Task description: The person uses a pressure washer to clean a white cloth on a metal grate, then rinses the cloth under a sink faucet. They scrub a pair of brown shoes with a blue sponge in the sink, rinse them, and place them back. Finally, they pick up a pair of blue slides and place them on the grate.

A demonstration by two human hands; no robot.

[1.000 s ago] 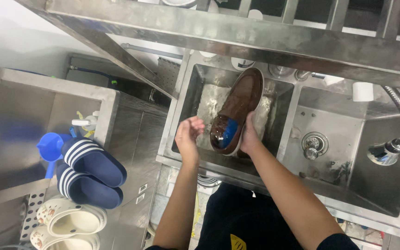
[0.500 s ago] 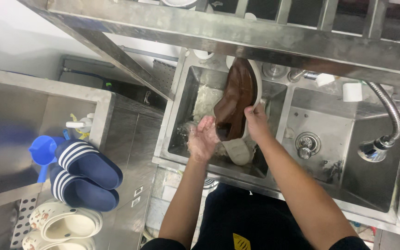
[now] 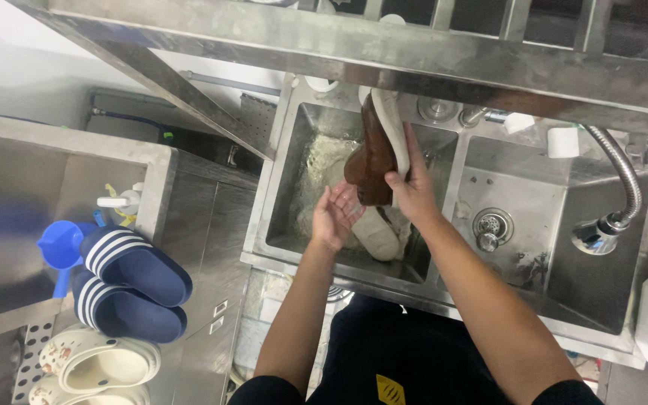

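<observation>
1. The right hand [image 3: 412,189] is clenched round a brown shoe [image 3: 369,161], gripping it near the heel, with the pale sole turned towards the right and the toe pointing to 12 o'clock, up under the steel shelf [image 3: 384,45].
2. The left hand [image 3: 333,216] is released, palm up and fingers spread, just below the shoe at 7 o'clock from it; I cannot tell whether it touches the leather.
3. Both hands and the shoe hang over the left basin of a steel double sink [image 3: 279,187]. Foamy white suds [image 3: 324,161] lie in that basin at 9 o'clock from the shoe.
4. A pale object [image 3: 375,234], perhaps another sole, sits in the basin at 6 o'clock from the shoe, partly hidden by the hands.
5. The right basin, at 3 o'clock, shows a round drain [image 3: 491,223], and a flexible metal hose with spray head [image 3: 601,229] hangs over its far side.
6. Well apart, at 9 o'clock, a pair of dark blue slides with white stripes [image 3: 133,281] rests on a steel desk [image 3: 159,161], just beside a blue scoop [image 3: 60,246].
7. Below those, at 6 o'clock from them, lie cream-coloured clogs [image 3: 95,364].
</observation>
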